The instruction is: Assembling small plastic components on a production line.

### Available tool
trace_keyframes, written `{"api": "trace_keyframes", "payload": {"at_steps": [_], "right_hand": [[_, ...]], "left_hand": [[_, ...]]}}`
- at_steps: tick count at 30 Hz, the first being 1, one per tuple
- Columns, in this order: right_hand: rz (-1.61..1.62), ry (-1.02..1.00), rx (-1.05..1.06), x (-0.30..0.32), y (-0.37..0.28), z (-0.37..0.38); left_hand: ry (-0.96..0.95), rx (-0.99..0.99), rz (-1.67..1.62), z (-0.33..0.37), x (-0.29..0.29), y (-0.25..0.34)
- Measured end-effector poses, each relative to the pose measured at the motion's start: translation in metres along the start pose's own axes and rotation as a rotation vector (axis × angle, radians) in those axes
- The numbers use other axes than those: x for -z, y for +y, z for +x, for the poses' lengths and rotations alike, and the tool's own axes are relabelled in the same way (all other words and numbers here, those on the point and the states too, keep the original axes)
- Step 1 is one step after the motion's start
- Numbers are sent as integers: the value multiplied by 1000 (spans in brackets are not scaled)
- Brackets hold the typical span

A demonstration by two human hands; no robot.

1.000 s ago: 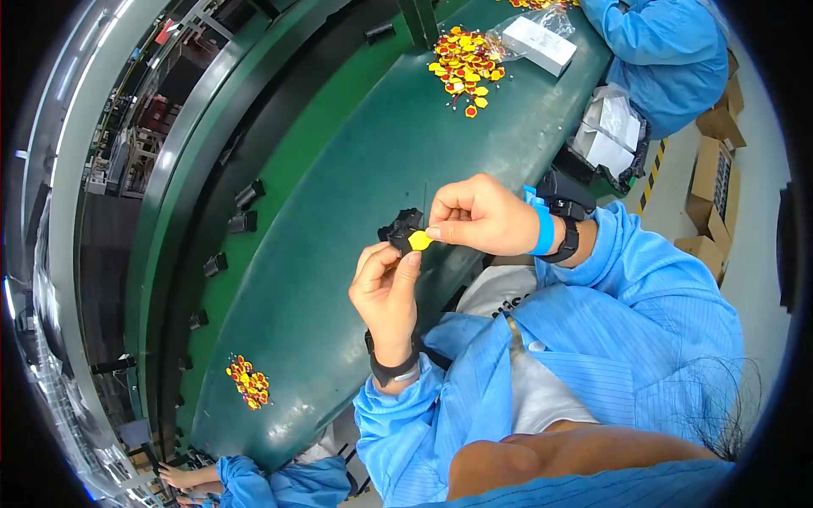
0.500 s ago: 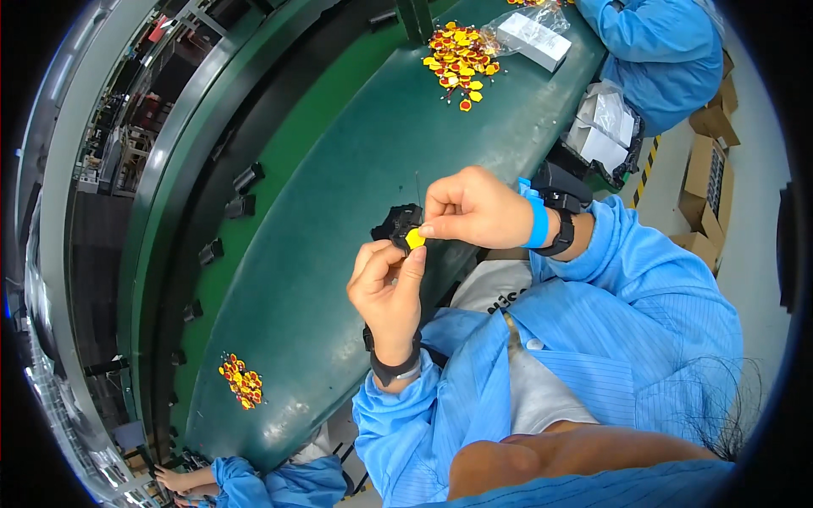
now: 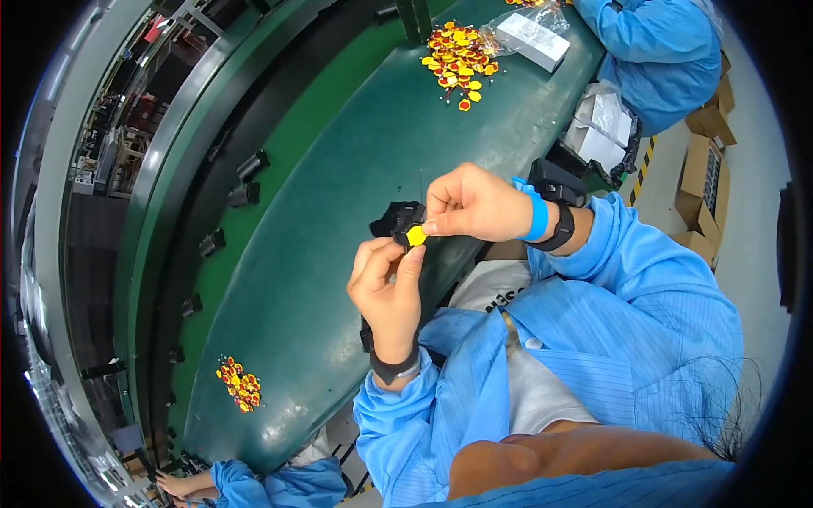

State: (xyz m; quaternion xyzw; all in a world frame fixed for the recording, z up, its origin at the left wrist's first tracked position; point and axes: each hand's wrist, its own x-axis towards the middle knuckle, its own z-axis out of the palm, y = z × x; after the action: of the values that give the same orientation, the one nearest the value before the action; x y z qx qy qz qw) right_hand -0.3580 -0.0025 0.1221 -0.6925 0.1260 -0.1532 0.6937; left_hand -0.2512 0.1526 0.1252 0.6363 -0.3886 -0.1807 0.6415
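Observation:
In front of me, my left hand (image 3: 385, 284) pinches a yellow hexagonal piece (image 3: 416, 235) between thumb and fingertips. My right hand (image 3: 478, 203) has its thumb and curled fingers closed at that piece's right edge. Just beyond the yellow piece are dark black parts (image 3: 395, 218), close to the left fingertips. Whether these are held or rest on the green table (image 3: 339, 182) cannot be made out. A thin dark line rises beside the right fingers.
A large pile of yellow and red hexagonal pieces (image 3: 460, 59) lies at the far end, beside a white box (image 3: 532, 41). A smaller pile (image 3: 240, 385) is at lower left. Black parts (image 3: 244, 196) ride a green belt (image 3: 284, 140). Co-workers in blue sit at either side.
Both hands keep nearly the same pose around the yellow piece, which shows slightly more of its face. The black parts on the belt have shifted slightly toward the far end.

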Motion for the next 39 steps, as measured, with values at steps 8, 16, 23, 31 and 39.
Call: {"api": "trace_keyframes", "payload": {"at_steps": [8,16,23,31,39], "right_hand": [[-30,68,58,1,-20,-6],[-76,8,13,-5,-14,0],[-96,7,-8,-11,-15,1],[-100,12,-23,-14,-15,-1],[-106,17,-15,-19,-17,1]], "left_hand": [[87,-118,232,2,23,-21],[54,-7,37,0,19,-19],[42,-21,47,-2,15,-11],[19,-34,20,-7,14,-13],[47,-30,18,-10,16,-7]]}}
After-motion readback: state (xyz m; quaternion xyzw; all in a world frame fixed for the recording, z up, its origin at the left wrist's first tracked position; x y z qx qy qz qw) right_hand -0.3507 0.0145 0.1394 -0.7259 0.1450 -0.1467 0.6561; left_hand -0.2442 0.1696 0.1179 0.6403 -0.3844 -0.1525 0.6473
